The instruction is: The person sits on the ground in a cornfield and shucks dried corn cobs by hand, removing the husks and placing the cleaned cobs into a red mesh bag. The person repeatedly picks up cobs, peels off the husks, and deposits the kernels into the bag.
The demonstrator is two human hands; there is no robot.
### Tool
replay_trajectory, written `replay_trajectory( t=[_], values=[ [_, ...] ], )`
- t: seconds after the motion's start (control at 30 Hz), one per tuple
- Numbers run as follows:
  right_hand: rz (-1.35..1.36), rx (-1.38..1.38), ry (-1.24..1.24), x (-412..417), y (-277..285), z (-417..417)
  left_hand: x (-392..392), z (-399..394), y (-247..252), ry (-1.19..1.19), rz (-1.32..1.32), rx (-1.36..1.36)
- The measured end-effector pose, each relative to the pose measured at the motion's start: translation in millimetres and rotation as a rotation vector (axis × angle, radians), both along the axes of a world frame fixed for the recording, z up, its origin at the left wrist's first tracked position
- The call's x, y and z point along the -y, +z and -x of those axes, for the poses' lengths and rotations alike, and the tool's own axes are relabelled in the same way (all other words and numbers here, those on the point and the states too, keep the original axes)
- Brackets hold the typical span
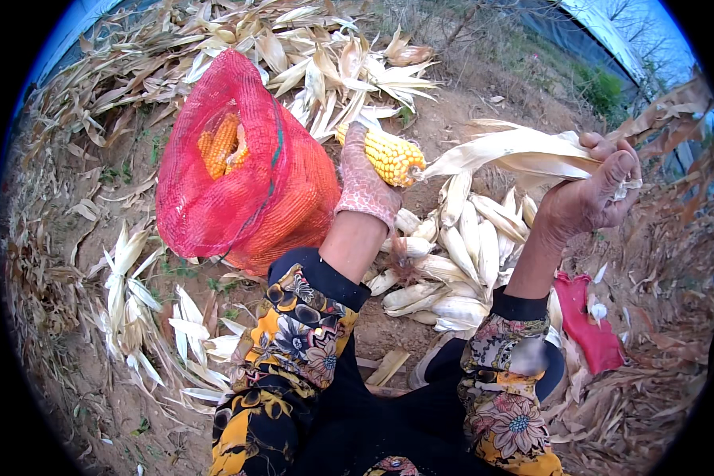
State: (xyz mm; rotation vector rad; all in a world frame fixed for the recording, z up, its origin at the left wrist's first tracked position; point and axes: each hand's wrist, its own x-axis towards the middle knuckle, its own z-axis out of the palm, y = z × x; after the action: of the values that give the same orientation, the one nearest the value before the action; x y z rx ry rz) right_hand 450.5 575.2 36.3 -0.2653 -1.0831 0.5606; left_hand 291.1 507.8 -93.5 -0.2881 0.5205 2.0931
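Observation:
A bare yellow corn cob [394,159] is gripped in my left hand [366,178], which wears a pale patterned glove, just right of the red mesh sack. Pale husk leaves [511,152] stretch from the cob's end to my bare right hand [601,184], whose fingers are closed on their far end. The open-mouthed red mesh sack [297,178] stands at the left, with husked orange corn cobs [219,149] visible inside it. Below my hands lies a heap of corn ears in their husks [464,244].
Stripped husks [333,65] lie behind the sack, and more husks [125,285] are on the soil at the left. A red cloth or piece of mesh [583,321] lies beside my right forearm. Dry stalks and leaves [648,392] cover the ground at the right.

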Motion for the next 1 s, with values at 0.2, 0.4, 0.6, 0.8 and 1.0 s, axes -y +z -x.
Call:
replay_trajectory(
  t=[0.2, 0.4, 0.6, 0.8, 1.0],
  values=[
    [0.25, 0.859, -0.329, -70.2, -33.6, 23.6, 4.0, 2.8, 14.7, 0.037, -0.021, 0.075],
    [0.199, 0.725, 0.23, 52.8, -72.4, 28.1, 1.5, 9.7, 11.4, 0.044, -0.042, 0.046],
    [0.127, 0.833, 0.263, 64.6, -81.4, 47.3, 5.8, 4.3, 21.3, 0.051, -0.041, 0.11],
    [0.141, 0.816, 0.203, 67.2, -83.9, 55.4, 13.9, -0.9, 25.2, 0.056, -0.093, 0.084],
    [0.057, 0.944, 0.15, 57.6, -84.3, 45.9, 12.2, -1.0, 24.1, 0.077, 0.035, 0.018]
  ],
)
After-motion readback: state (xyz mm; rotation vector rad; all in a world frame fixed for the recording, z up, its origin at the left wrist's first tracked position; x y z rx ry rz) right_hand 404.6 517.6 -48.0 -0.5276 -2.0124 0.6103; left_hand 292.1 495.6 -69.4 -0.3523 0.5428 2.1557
